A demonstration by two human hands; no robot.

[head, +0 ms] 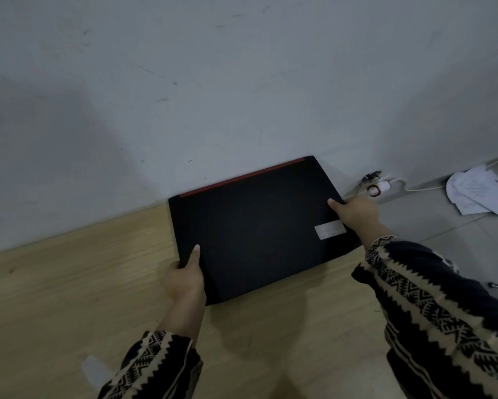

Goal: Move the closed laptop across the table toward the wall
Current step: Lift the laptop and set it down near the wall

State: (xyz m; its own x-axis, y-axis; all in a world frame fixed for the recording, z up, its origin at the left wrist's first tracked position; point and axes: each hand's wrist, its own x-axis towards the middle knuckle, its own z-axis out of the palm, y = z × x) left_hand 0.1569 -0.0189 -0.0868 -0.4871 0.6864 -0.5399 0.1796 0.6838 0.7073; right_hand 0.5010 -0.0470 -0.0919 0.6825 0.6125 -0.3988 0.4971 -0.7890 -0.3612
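Note:
A closed black laptop [256,228] with a red strip along its far edge and a pale sticker on its lid lies flat on the light wooden table [69,283]. Its far edge sits right against the grey wall [213,96]. My left hand [186,279] grips the laptop's near left corner, thumb on the lid. My right hand [355,213] grips its right edge, thumb on top and fingers hidden underneath. Both sleeves carry a dark and cream zigzag pattern.
Past the table's right edge is a grey tiled floor. A white charger with a cable [381,187] lies at the foot of the wall, and crumpled white paper [478,190] lies farther right. A pale tape patch [94,370] marks the near table.

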